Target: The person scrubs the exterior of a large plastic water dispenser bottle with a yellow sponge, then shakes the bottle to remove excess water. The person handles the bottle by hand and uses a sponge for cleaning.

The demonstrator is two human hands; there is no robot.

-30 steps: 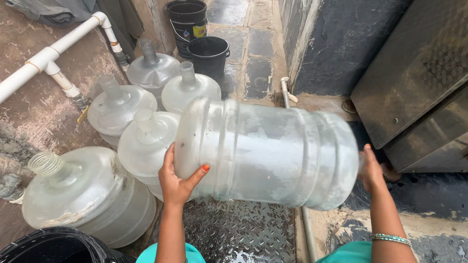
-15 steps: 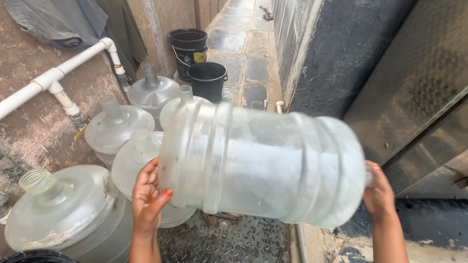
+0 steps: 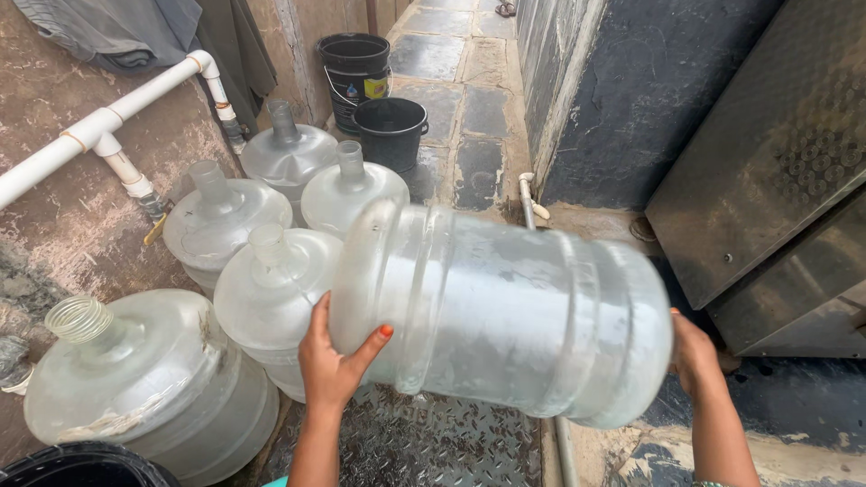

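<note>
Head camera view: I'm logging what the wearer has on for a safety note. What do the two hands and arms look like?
Both forearms are bare, with no gloves and no sleeves showing. The left hand has an orange-red painted thumbnail. The right hand shows no ring or polish from this angle. A sliver of teal cloth shows at the bottom edge beside the left arm, and a thin teal band barely shows on the right arm.

- One head-worn view, looking steeply down and forward from just above the hands, left point(image 3: 332, 365) and right point(image 3: 695, 353).
- It sits close: the jug point(image 3: 505, 311) between the hands fills the middle.
- Beyond the hands it faces along a paved alley point(image 3: 469, 99).
</note>
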